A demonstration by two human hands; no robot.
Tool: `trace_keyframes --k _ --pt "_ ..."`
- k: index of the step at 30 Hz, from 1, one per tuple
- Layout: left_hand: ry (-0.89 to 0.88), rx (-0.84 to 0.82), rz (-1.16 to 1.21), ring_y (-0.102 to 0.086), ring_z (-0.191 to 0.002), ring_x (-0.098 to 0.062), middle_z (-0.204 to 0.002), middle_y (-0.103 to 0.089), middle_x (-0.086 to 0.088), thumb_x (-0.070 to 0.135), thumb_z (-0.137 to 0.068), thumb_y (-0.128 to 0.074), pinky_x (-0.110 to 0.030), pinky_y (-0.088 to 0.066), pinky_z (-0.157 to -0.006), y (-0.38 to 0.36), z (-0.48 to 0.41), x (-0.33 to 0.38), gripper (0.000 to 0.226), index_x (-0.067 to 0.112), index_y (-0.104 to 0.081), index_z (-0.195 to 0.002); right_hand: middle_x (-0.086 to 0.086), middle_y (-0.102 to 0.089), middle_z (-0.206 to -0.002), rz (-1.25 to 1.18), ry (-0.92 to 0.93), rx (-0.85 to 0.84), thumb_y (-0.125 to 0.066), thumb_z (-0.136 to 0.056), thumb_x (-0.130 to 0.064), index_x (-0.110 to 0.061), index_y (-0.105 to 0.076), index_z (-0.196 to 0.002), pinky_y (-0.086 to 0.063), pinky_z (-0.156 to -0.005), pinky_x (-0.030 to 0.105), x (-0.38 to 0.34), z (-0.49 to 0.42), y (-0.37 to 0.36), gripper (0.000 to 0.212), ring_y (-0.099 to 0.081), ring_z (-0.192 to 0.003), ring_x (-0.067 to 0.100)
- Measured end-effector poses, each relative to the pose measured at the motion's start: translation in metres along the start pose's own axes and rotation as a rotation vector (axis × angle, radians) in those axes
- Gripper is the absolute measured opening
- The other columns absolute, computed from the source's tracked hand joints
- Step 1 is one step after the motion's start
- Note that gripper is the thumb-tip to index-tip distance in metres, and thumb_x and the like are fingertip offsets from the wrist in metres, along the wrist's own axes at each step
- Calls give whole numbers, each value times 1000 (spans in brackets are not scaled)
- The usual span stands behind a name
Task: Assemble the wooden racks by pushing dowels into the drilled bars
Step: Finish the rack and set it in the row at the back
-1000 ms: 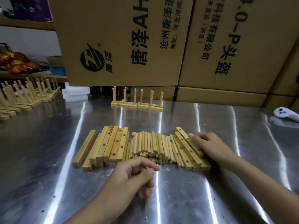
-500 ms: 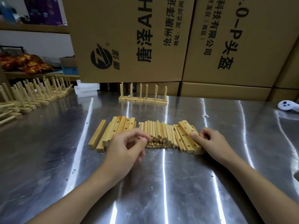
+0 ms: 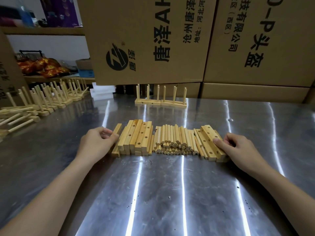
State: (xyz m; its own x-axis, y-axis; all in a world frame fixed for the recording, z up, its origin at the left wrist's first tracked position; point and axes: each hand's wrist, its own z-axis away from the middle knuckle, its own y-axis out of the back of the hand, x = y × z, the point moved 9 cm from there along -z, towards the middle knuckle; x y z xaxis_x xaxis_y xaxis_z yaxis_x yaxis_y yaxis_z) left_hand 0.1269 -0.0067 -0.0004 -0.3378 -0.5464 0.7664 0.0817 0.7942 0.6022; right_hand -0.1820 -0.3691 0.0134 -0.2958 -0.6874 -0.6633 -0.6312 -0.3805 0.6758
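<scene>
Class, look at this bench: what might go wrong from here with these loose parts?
1. The dowels lie loosely heaped between the left bars and right bars; a sideways squeeze may send them rolling.
2. The right hand grips the right bars, which lie askew to the rest; they may slide or tip.

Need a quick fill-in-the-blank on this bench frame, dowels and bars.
The loose dowels lie ____ two stacks of drilled bars.
The left hand touches the ____ stack.
Each standing rack at the back holds ____ dowels.
The bench top is shiny ____.
Answers: between, left, three, metal.
</scene>
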Motion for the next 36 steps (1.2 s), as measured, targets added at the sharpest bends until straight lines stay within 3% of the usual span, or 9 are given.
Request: trace_keyframes --k 3,9,13,15,20,23,28,36 --pt "-30 13 -34 -66 -83 -7 -84 -73 12 47 -89 -83 -28 -50 -64 1 1 4 20 33 -75 -99 -4 -47 -58 4 0 0 -68 -97 -50 -8 -48 -72 -33 -60 39 0 0 0 53 -45 -60 17" --pt "1 117 -1 -62 -80 0 -84 -71 16 36 -93 -80 -17 -40 -58 12 -1 -1 10 27 -82 -98 -6 -46 -58 13 0 -8 -67 -98 -51 -10 -46 -71 -34 -61 39 0 0 -1 54 -44 -61 16" --pt "-65 210 153 -70 -98 -16 -95 -74 10 31 -98 -75 -29 -51 -74 23 6 15 12 25 -81 -107 -7 -46 -57 17 3 -8 -66 -97 -54 -10 -47 -71 -34 -61 38 0 0 -2 54 -45 -60 15" --pt "-159 211 273 -70 -101 -15 -101 -75 10 30 -98 -75 -35 -56 -82 28 16 34 18 24 -79 -115 -7 -46 -57 16 5 -8 -65 -97 -55 -10 -47 -71 -34 -60 38 1 0 -3 55 -44 -59 13" --pt "-581 0 317 -67 -91 -7 -105 -73 12 20 -95 -76 -17 -54 -72 7 73 113 30 23 -76 -125 -11 -46 -55 14 10 -6 -65 -97 -57 -14 -46 -70 -34 -60 38 3 -3 -4 54 -44 -56 7" --pt "-749 -192 198 -66 -103 -8 -111 -72 16 34 -94 -70 -26 -56 -83 -24 109 138 32 24 -78 -123 -12 -47 -55 14 9 -5 -65 -97 -58 -15 -46 -69 -34 -60 38 2 -4 -3 54 -45 -56 7" --pt "-792 -396 68 -63 -113 -7 -110 -70 24 39 -97 -71 -37 -53 -94 -57 127 133 26 33 -79 -120 -12 -45 -54 14 16 -1 -65 -97 -57 -16 -44 -69 -33 -60 39 3 -3 -3 54 -42 -56 8" --pt "-829 -473 -66 -61 -107 -5 -104 -69 25 43 -94 -78 -41 -51 -93 -70 132 128 20 43 -79 -114 -11 -46 -55 4 13 -6 -65 -98 -57 -16 -46 -70 -34 -60 38 4 -2 -4 53 -42 -56 7"
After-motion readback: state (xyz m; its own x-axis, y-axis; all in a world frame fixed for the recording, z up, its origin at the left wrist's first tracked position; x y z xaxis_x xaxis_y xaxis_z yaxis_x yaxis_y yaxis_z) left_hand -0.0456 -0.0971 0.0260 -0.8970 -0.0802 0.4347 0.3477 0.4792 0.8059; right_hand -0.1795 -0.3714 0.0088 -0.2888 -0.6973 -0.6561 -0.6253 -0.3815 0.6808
